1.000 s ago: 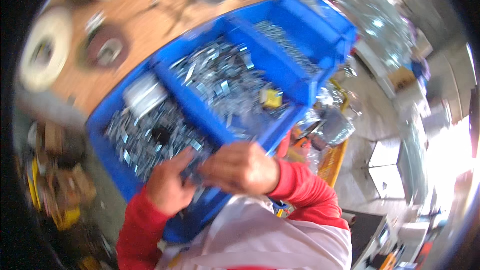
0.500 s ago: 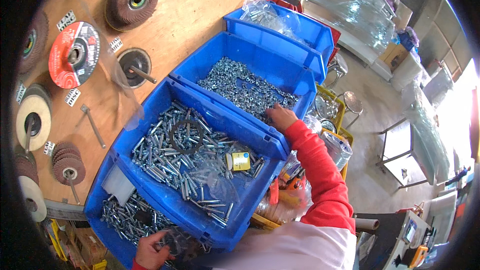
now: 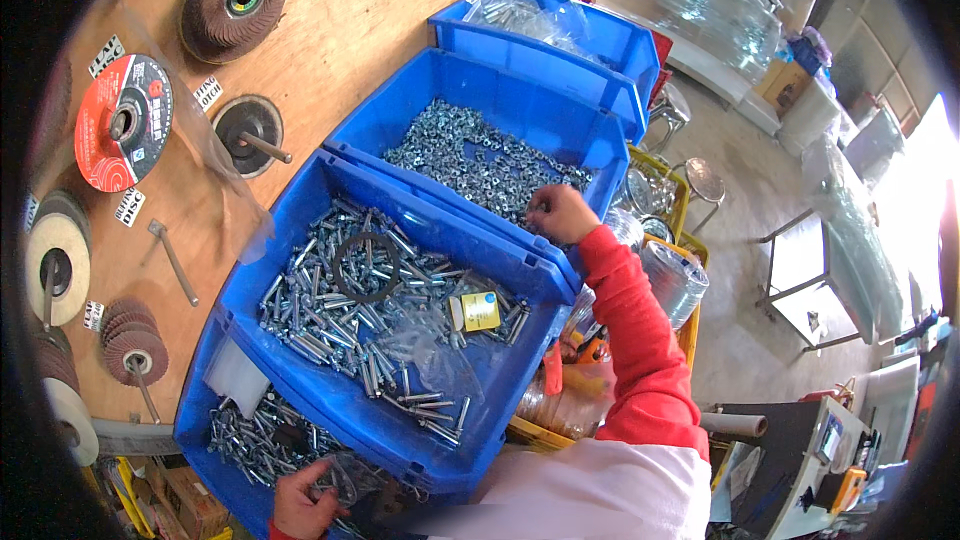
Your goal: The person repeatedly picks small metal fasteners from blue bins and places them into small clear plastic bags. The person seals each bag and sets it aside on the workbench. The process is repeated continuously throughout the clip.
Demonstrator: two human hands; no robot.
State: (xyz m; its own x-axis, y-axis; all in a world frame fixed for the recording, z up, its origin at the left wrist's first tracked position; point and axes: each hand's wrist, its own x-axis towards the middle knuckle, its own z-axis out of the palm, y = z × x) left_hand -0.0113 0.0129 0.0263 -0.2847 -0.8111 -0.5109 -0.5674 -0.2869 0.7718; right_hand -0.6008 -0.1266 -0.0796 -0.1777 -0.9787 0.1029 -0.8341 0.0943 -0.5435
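My right hand (image 3: pixel 562 214), in a red sleeve, is over the front right corner of a blue bin (image 3: pixel 400 78) of small metal nuts (image 3: pixel 470 160). Its fingers are curled together, and whatever they pinch is too small to name. Low in the view, my left hand (image 3: pixel 303 505) is bent at the edge of the nearest blue bin (image 3: pixel 195 420), which holds screws (image 3: pixel 262 440). Clear plastic (image 3: pixel 345 475) lies against its fingers; what they grip is partly hidden. Between the hands, another blue bin (image 3: pixel 300 215) contains loose bolts (image 3: pixel 330 290), a black ring (image 3: pixel 340 275) and a yellow-and-white label (image 3: pixel 480 311).
Grinding and flap discs (image 3: pixel 235 5) hang on pegs from a wooden board (image 3: pixel 330 0) at the left. A farther blue bin (image 3: pixel 625 50) holds bagged parts. Yellow crates (image 3: pixel 685 210) with wire coils (image 3: pixel 670 285) stand right of my arm. Stools (image 3: pixel 703 180) are on the floor beyond.
My right hand has drawn back slightly from the nuts, its fingers now curled in more. The left hand stays at the nearest bin. The whole view has shifted a little.
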